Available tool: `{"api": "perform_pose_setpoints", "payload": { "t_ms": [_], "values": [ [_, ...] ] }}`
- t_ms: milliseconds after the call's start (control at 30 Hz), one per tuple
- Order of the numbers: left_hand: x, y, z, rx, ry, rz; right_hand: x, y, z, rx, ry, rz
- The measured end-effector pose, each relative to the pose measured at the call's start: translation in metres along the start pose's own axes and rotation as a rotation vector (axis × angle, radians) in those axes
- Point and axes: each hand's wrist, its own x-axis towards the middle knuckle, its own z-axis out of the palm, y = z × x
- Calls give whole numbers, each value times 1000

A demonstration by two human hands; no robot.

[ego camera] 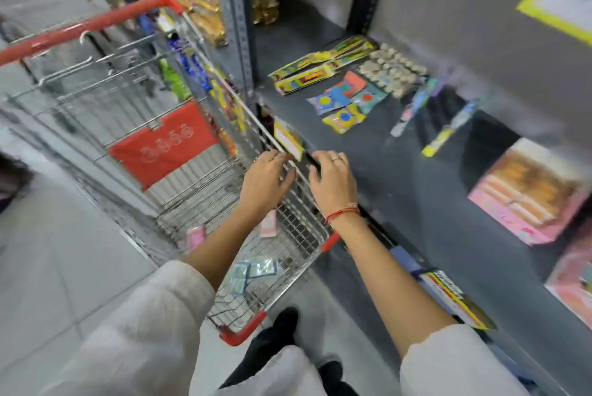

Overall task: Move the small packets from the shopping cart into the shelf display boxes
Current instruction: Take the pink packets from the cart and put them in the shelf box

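The wire shopping cart (179, 152) with a red handle stands to the left of the grey shelf (400, 178). Small packets lie on its floor: a pink one (195, 236), another pink one (268, 227) and several blue-white ones (253, 270). My left hand (267, 182) hovers over the cart's right rim with fingers spread, holding nothing. My right hand (333, 181) rests at the shelf's front edge, fingers apart and empty. A pink display box (528, 194) holding orange packets sits on the shelf at the right, and a second pink box (573, 280) shows at the frame edge.
Colourful flat packets (344, 99), yellow strips (320, 65) and a tray of small round items (392, 69) lie further back on the shelf. A yellow price tag (288, 141) hangs on the shelf edge. Snack bags fill the shelves behind the cart. My shoes (285, 322) stand by the cart's front.
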Motion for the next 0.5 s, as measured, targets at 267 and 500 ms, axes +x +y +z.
{"api": "perform_pose_setpoints", "payload": {
  "t_ms": [267,500],
  "values": [
    [-71,-117,25,4,-101,-530,-22,-22,115,-57,-510,53],
    [-101,-160,83,68,-214,-746,-39,-21,189,-112,-705,57]
  ]
}}
